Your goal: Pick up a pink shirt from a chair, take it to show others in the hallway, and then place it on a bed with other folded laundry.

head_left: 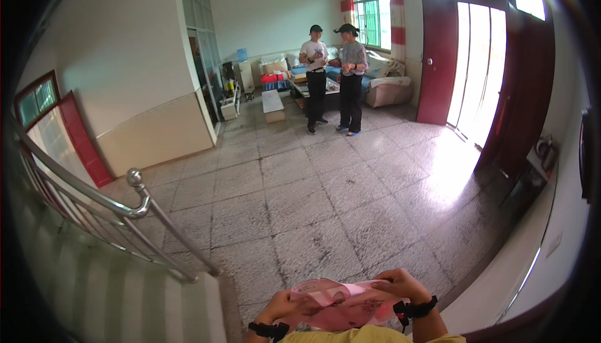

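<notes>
Pink printed cloth right of the steel railing; your left hand and right hand, fingers clamped on its edges. Loose folds could slip if either pinch slackens.

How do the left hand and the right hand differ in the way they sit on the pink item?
Place: the left hand is at the left edge of the pink item, the right hand at its upper right edge.
Height: the right hand sits higher in the picture than the left hand.
Shared: both grip the item, with a black strap at each wrist.
</notes>
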### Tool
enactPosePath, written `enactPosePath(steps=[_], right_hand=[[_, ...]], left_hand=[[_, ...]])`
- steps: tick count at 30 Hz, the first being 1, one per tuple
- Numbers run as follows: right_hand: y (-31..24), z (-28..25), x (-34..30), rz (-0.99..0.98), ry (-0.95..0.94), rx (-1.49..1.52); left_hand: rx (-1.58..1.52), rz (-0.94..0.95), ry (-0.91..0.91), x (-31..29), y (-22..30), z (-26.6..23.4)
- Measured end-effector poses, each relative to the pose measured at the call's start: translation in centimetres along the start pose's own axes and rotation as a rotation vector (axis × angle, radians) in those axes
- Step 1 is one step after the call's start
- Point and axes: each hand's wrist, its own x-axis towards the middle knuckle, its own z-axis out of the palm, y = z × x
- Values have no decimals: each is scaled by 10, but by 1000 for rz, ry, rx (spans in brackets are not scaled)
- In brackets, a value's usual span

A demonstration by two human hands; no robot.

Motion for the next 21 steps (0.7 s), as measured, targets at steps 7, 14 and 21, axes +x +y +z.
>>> enactPosePath(steps=[7,14,21], right_hand=[[6,-82,211,46,119,2],[21,-215,426,87,160,79],[39,-378,645,-43,69,149]], left_hand=[[-198,-189,-288,188,123,-87],[-217,-80,-457,431,132,-147],[-304,-48,-248,658,204,-176]])
